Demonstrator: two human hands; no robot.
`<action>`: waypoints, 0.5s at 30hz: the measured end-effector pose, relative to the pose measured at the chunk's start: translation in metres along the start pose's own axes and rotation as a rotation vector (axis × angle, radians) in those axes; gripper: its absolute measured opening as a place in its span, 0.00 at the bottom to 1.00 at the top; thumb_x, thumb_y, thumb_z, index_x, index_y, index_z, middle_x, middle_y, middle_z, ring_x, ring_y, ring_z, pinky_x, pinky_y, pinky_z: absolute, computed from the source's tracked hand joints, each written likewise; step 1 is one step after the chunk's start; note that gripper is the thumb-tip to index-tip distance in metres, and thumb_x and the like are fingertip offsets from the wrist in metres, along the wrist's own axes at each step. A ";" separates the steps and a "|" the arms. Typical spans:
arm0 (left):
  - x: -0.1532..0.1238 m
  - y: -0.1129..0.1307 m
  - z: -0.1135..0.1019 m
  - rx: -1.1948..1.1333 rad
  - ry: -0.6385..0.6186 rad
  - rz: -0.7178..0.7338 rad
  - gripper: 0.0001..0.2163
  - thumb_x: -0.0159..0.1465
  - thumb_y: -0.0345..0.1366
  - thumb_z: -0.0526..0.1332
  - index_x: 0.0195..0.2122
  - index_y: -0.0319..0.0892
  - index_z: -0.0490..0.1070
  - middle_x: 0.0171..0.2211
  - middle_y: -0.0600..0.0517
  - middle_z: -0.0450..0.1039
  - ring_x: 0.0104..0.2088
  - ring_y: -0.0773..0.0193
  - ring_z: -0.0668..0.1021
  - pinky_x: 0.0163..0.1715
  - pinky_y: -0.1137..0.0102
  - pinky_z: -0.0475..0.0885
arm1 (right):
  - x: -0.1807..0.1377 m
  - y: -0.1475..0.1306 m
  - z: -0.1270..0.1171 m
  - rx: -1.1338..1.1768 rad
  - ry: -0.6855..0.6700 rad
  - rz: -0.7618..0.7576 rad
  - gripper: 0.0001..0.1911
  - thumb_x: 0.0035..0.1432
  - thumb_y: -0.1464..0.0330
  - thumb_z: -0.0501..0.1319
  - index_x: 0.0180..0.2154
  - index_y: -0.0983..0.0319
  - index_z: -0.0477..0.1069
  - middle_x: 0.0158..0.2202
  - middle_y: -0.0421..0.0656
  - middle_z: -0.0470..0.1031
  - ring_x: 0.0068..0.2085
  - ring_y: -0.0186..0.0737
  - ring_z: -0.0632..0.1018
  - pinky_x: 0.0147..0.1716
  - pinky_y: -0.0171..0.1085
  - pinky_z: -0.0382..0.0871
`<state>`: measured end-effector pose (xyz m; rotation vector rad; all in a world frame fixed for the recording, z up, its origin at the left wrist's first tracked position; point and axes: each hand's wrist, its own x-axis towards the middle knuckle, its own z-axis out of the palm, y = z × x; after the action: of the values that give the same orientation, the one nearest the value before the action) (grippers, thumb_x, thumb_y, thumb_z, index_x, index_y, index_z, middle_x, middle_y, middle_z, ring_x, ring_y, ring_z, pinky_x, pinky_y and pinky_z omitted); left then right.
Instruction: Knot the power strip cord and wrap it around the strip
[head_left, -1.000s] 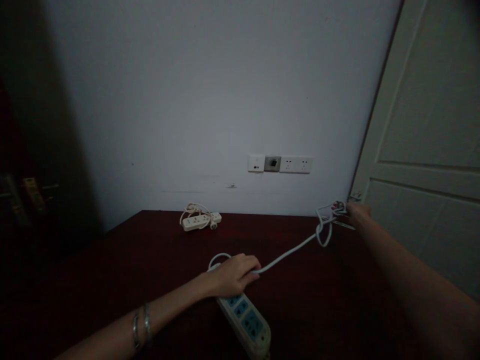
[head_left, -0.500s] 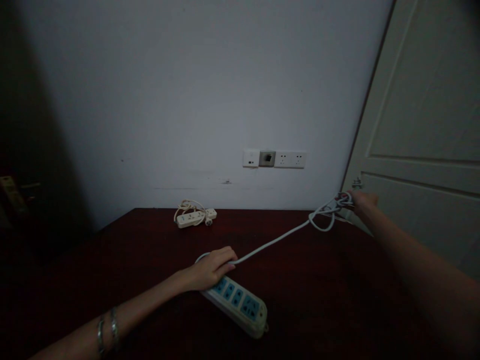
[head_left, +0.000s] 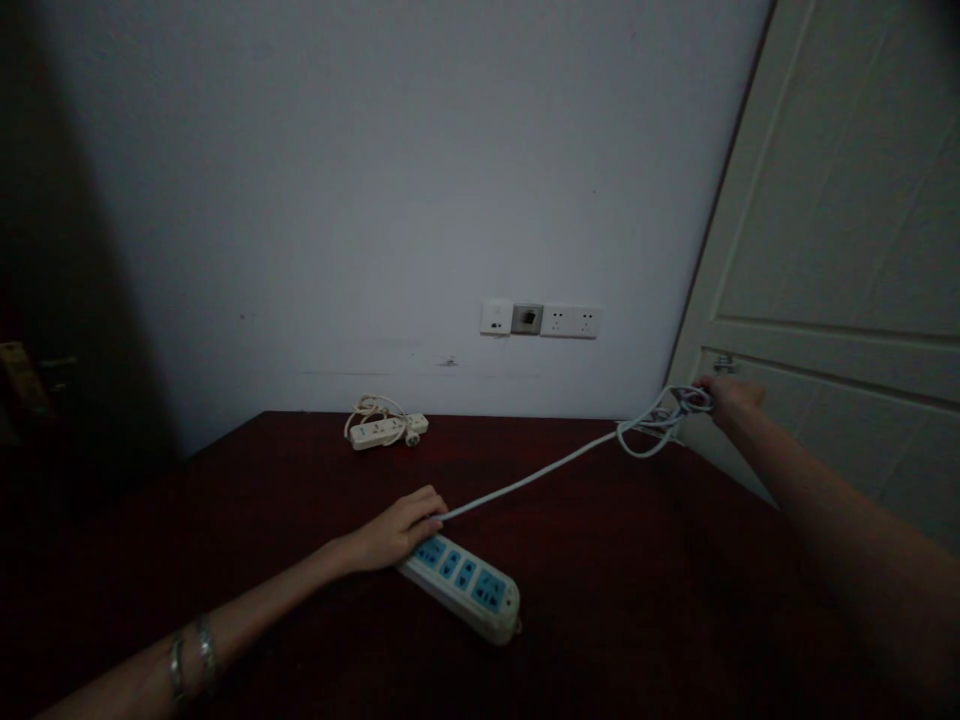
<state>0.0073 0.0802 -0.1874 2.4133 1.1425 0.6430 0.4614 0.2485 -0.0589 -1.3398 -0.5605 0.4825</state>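
Dim room in a home, likely a bedroom or study. Plain painted wall [head_left: 375, 180] with a row of wall sockets [head_left: 540, 320] low down. Pale panelled door [head_left: 847, 250] at right. Dark red wooden counter [head_left: 600, 560] set against the wall.

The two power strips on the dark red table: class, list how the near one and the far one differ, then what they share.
The white power strip with blue sockets looks larger and lies near, under the left hand; the small cream power strip lies untouched by the wall. The near strip's white cord stretches out to the right hand; the far strip's cord is bundled beside it. Both rest flat on the table.
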 end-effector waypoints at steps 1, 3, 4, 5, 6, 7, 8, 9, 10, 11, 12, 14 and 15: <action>0.000 0.000 0.000 0.008 0.003 -0.001 0.14 0.67 0.42 0.46 0.34 0.41 0.66 0.35 0.52 0.64 0.36 0.66 0.68 0.38 0.72 0.64 | -0.004 -0.005 0.001 0.014 -0.033 0.025 0.12 0.61 0.67 0.55 0.41 0.69 0.68 0.38 0.47 0.71 0.35 0.33 0.74 0.32 0.33 0.71; 0.001 -0.001 -0.001 0.037 0.016 -0.009 0.13 0.66 0.42 0.48 0.34 0.40 0.67 0.35 0.51 0.66 0.36 0.65 0.69 0.38 0.71 0.65 | -0.013 -0.018 0.004 0.055 -0.105 0.060 0.10 0.61 0.67 0.56 0.41 0.68 0.68 0.37 0.45 0.70 0.33 0.31 0.73 0.29 0.32 0.70; 0.002 -0.001 -0.001 0.055 0.019 -0.011 0.12 0.65 0.41 0.49 0.34 0.40 0.68 0.35 0.51 0.68 0.36 0.65 0.70 0.39 0.70 0.65 | -0.019 -0.025 0.006 0.078 -0.140 0.066 0.10 0.61 0.68 0.56 0.41 0.68 0.67 0.36 0.43 0.70 0.31 0.30 0.72 0.27 0.31 0.70; 0.004 0.001 -0.002 0.070 0.019 -0.010 0.11 0.64 0.41 0.51 0.35 0.40 0.69 0.36 0.50 0.69 0.37 0.63 0.71 0.41 0.68 0.65 | -0.026 -0.033 0.009 0.104 -0.182 0.068 0.09 0.61 0.68 0.56 0.40 0.68 0.67 0.34 0.42 0.69 0.29 0.28 0.71 0.25 0.29 0.68; 0.006 0.003 -0.004 0.074 0.018 -0.008 0.11 0.63 0.41 0.53 0.38 0.41 0.70 0.37 0.49 0.71 0.39 0.62 0.72 0.44 0.66 0.64 | -0.034 -0.040 0.012 0.131 -0.230 0.069 0.08 0.61 0.69 0.55 0.38 0.68 0.67 0.31 0.40 0.68 0.26 0.26 0.70 0.22 0.27 0.66; 0.009 0.007 -0.005 0.059 0.016 -0.005 0.11 0.61 0.40 0.56 0.41 0.41 0.70 0.40 0.48 0.73 0.42 0.60 0.72 0.46 0.64 0.64 | -0.043 -0.048 0.016 0.158 -0.286 0.069 0.07 0.61 0.70 0.55 0.36 0.68 0.67 0.28 0.38 0.67 0.24 0.25 0.68 0.20 0.25 0.63; 0.013 0.012 -0.007 0.019 0.016 -0.003 0.14 0.60 0.40 0.57 0.46 0.42 0.69 0.43 0.47 0.73 0.44 0.58 0.72 0.48 0.62 0.63 | -0.054 -0.056 0.021 0.186 -0.341 0.066 0.06 0.61 0.71 0.55 0.33 0.69 0.66 0.26 0.37 0.66 0.21 0.23 0.66 0.17 0.24 0.60; 0.017 0.019 -0.009 -0.040 0.021 -0.003 0.18 0.60 0.40 0.58 0.50 0.43 0.66 0.46 0.46 0.72 0.47 0.57 0.72 0.50 0.61 0.62 | -0.066 -0.063 0.026 0.215 -0.405 0.063 0.07 0.61 0.73 0.55 0.31 0.69 0.66 0.23 0.36 0.64 0.19 0.22 0.64 0.15 0.23 0.57; 0.023 0.027 -0.010 -0.113 0.035 -0.007 0.21 0.59 0.40 0.59 0.54 0.43 0.63 0.48 0.45 0.71 0.48 0.57 0.72 0.51 0.60 0.62 | -0.079 -0.069 0.031 0.246 -0.467 0.056 0.08 0.60 0.75 0.54 0.28 0.69 0.65 0.21 0.37 0.64 0.19 0.22 0.63 0.13 0.23 0.54; 0.030 0.036 -0.010 -0.193 0.060 -0.015 0.23 0.59 0.41 0.59 0.56 0.43 0.61 0.50 0.44 0.70 0.49 0.56 0.72 0.51 0.60 0.63 | -0.095 -0.075 0.036 0.279 -0.529 0.052 0.09 0.60 0.75 0.54 0.27 0.68 0.64 0.20 0.38 0.64 0.19 0.24 0.64 0.12 0.24 0.54; 0.037 0.045 -0.009 -0.260 0.084 -0.013 0.24 0.59 0.42 0.59 0.56 0.43 0.61 0.51 0.44 0.69 0.50 0.56 0.72 0.51 0.59 0.63 | -0.111 -0.080 0.041 0.308 -0.584 0.053 0.09 0.60 0.76 0.53 0.26 0.67 0.64 0.20 0.38 0.64 0.19 0.24 0.65 0.12 0.24 0.54; 0.052 0.063 -0.003 -0.378 0.155 -0.017 0.25 0.58 0.42 0.60 0.56 0.42 0.61 0.52 0.42 0.68 0.51 0.55 0.71 0.52 0.58 0.62 | -0.147 -0.088 0.051 0.360 -0.711 0.075 0.09 0.60 0.76 0.53 0.27 0.66 0.64 0.19 0.38 0.64 0.18 0.25 0.65 0.11 0.24 0.57; 0.061 0.071 0.001 -0.440 0.186 -0.034 0.26 0.57 0.42 0.62 0.56 0.41 0.61 0.53 0.41 0.67 0.52 0.54 0.70 0.53 0.58 0.62 | -0.166 -0.092 0.055 0.379 -0.771 0.091 0.09 0.60 0.76 0.52 0.27 0.66 0.64 0.19 0.38 0.64 0.18 0.25 0.66 0.12 0.23 0.58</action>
<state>0.0854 0.0863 -0.1371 1.9900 0.9833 1.0072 0.2989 0.1717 0.0222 -0.7862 -0.9789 1.1378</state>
